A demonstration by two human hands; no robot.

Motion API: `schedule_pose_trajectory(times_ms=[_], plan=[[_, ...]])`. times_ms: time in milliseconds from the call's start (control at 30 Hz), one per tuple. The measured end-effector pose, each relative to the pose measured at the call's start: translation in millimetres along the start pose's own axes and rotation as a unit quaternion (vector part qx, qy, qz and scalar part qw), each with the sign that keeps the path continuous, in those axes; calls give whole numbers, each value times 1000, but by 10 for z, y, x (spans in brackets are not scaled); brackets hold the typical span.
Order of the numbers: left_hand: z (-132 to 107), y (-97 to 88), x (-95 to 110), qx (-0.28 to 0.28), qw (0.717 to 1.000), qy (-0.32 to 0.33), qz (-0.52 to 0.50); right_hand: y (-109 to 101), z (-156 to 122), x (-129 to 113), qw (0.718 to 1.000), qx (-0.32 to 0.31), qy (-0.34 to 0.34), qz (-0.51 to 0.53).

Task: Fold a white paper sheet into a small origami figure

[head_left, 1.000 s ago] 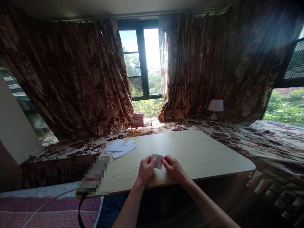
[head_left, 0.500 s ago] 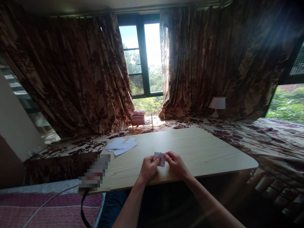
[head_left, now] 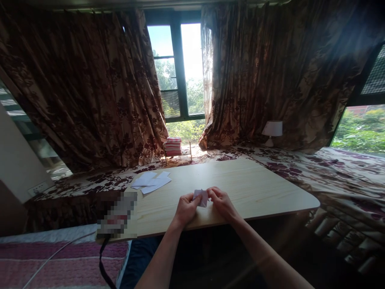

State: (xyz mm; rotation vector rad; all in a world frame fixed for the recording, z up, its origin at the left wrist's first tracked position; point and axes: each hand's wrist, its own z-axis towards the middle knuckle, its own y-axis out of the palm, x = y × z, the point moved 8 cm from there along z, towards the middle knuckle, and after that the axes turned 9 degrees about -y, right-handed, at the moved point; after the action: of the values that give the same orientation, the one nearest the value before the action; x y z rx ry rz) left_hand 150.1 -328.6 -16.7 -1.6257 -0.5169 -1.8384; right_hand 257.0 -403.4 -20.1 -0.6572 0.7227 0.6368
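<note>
A small piece of folded white paper (head_left: 203, 199) is held up over the near edge of the table, between my two hands. My left hand (head_left: 186, 208) is closed on its left side, the thumb lying across the front. On the other side, the fingertips of my right hand (head_left: 221, 202) pinch the paper's upper right edge. Creases and a pointed flap show on it, though the finer folds are too small to make out. Farther back on the left lie several loose white sheets of paper (head_left: 152, 182), overlapping one another.
The pale wooden table (head_left: 240, 180) reaches across in front of me. A blurred-out object (head_left: 117, 216) with a black strap rests at its left corner. Behind, a small rack holds folded striped cloths (head_left: 173, 146); a white lamp (head_left: 272, 128) stands right of it. A quilted bed (head_left: 66, 257) is at lower left.
The view has shifted slightly, moving the scene a little left and up. The folded paper has tilted a bit in my hands, and my right fingertips have moved along its right edge.
</note>
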Motion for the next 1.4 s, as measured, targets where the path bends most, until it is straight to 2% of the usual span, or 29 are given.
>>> schedule_pose_trajectory(times_ms=[133,267,533,800,900,1000,1100,1233,1400], plan=[[32,-104,-18,38,999,6,-27,0,8,-23,1000,-5,-6,-2],[31,-113,-8,42,998,4,-40,47,4,-55,1000,-21,-18,1],[36,-55,10,8,999,-27,-46,21,-10,-16,1000,0,-21,7],[207,-86,233,-65,994,-89,13,0,-18,-27,1000,3,-15,12],[233,-100,234,-46,995,-93,8,-17,-2,-56,1000,13,-16,22],[222,-145,192,17,996,-76,-34,-11,14,-69,999,15,-16,38],[184,-135,98,50,993,-69,-77,17,15,-59,998,9,-17,53],[130,-92,15,47,991,-72,-105,29,-2,-37,998,8,-18,66],[112,-27,52,-3,991,-88,-103,16,-11,-23,996,16,-15,82]])
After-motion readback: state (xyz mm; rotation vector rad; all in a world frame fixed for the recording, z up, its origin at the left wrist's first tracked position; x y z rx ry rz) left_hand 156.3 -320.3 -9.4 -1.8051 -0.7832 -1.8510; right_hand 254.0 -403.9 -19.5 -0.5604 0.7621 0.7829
